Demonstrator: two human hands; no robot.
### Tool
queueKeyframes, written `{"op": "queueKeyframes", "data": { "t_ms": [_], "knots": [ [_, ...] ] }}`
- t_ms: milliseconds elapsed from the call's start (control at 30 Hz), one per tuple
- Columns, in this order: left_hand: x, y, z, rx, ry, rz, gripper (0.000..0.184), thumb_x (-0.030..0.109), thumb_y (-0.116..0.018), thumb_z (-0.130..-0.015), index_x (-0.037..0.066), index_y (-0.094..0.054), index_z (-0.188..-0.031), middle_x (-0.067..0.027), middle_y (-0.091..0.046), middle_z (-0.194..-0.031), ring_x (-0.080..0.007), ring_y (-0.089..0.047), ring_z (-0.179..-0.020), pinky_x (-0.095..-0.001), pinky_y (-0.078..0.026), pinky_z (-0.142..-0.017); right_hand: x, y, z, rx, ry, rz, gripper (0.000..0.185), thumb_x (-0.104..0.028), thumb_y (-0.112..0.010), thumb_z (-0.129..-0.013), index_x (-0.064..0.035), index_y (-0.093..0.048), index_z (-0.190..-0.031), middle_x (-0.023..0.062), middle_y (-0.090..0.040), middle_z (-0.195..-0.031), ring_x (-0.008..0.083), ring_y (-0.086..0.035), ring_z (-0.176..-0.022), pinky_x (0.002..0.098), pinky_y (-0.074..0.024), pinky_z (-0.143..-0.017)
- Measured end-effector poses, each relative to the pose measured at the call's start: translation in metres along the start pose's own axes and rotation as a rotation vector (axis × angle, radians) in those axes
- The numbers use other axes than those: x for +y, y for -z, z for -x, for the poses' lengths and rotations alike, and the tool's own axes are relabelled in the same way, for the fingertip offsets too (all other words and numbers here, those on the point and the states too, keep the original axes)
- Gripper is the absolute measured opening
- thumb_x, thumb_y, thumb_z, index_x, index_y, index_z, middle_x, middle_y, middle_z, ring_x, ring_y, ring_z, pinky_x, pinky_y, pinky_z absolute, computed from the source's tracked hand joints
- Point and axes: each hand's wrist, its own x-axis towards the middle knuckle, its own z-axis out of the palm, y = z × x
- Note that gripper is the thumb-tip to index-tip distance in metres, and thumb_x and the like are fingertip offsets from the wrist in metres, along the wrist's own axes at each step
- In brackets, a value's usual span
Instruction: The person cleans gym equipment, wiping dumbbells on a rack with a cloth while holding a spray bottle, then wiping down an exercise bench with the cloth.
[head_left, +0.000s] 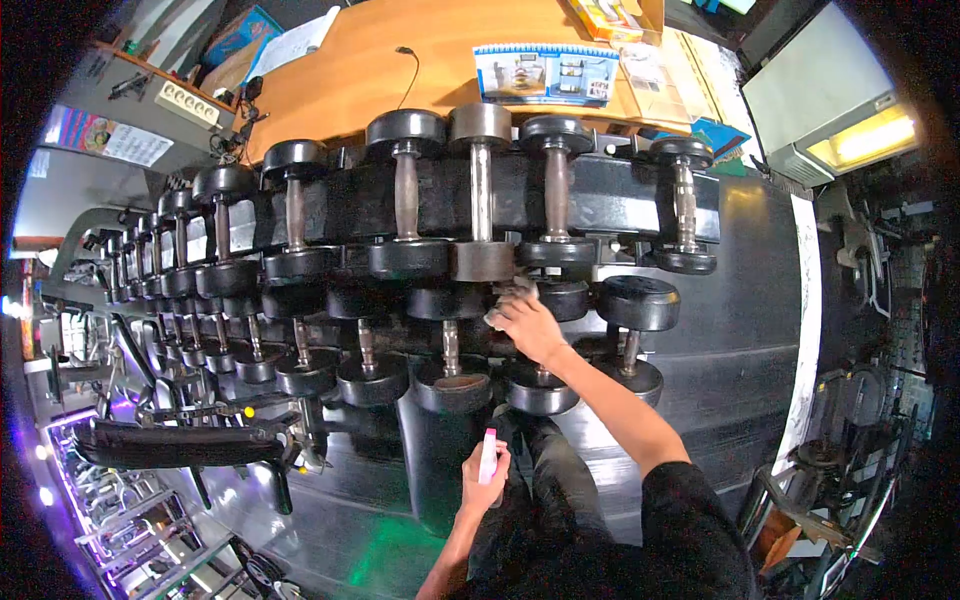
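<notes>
My left hand (484, 484) is low in front of my body, fingers wrapped round a small white bottle with a pink top (488, 458). Reaching forward, my right hand (530, 326) is closed on a greyish cloth (523, 289). That cloth is between the two rows of dumbbells, just below a metal-headed dumbbell (482, 190) in the upper row. Beneath my right wrist is a black dumbbell (542, 398) of the lower row, its handle mostly hidden by my arm. Left of it lies another black dumbbell (450, 350) with a bare metal handle.
A two-tier rack (340, 195) of black dumbbells runs off to the left. Behind it stands a wooden desk (350, 65) with a calendar (546, 75) and a cable. A padded bench (180, 445) is at lower left; black flooring (740, 340) extends right.
</notes>
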Motion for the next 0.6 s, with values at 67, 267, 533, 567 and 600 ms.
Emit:
{"op": "queueKeyframes", "data": {
  "t_ms": [67,267,533,567,600],
  "knots": [
    [-0.009,0.000,-0.002,0.017,-0.018,0.001,0.011,0.005,-0.062,-0.086,0.003,-0.059,-0.096,-0.0032,-0.060,-0.068,-0.0080,-0.056,-0.050,-0.0244,-0.045,-0.046,0.008,0.034,0.019,0.098,-0.160,-0.110,0.035,-0.009,-0.058,-0.078,-0.0145,-0.059,-0.112,0.0049,-0.059,-0.119,0.0240,-0.048,-0.121,0.0390,-0.0359,-0.103],
    [-0.012,-0.003,-0.018,-0.042,-0.056,-0.071,0.010,0.005,-0.062,-0.085,0.004,-0.059,-0.095,-0.0034,-0.060,-0.069,-0.0083,-0.057,-0.051,-0.0252,-0.045,-0.047,0.050,-0.006,0.084,0.573,-0.871,-0.622,0.041,-0.006,-0.048,-0.088,-0.0052,-0.046,-0.129,0.0221,-0.056,-0.121,0.0436,-0.055,-0.106,0.0442,-0.0473,-0.087],
    [0.005,-0.005,-0.025,-0.066,-0.055,0.006,0.011,0.002,-0.061,-0.085,0.002,-0.058,-0.096,-0.0028,-0.060,-0.070,-0.0081,-0.056,-0.053,-0.0243,-0.045,-0.048,0.014,0.036,0.029,0.429,-0.555,-0.274,0.037,-0.003,-0.065,-0.073,-0.0135,-0.066,-0.109,0.0078,-0.066,-0.111,0.0274,-0.054,-0.116,0.0493,-0.0347,-0.101],
    [0.006,-0.004,-0.026,-0.080,-0.048,-0.035,0.011,0.001,-0.061,-0.086,0.002,-0.058,-0.096,-0.0030,-0.060,-0.071,-0.0086,-0.056,-0.053,-0.0239,-0.046,-0.048,0.007,0.039,0.013,0.350,-0.483,-0.216,0.035,-0.007,-0.064,-0.074,-0.0165,-0.067,-0.107,0.0051,-0.067,-0.108,0.0251,-0.054,-0.115,0.0492,-0.0328,-0.103],
    [0.006,-0.003,-0.026,-0.088,-0.047,-0.049,0.011,0.001,-0.061,-0.086,0.002,-0.058,-0.096,-0.0030,-0.060,-0.071,-0.0086,-0.056,-0.053,-0.0239,-0.046,-0.048,0.001,0.021,0.001,0.242,-0.422,-0.104,0.034,-0.009,-0.060,-0.075,-0.0194,-0.067,-0.107,0.0018,-0.067,-0.106,0.0243,-0.055,-0.112,0.0487,-0.0340,-0.101]
  ]
}}
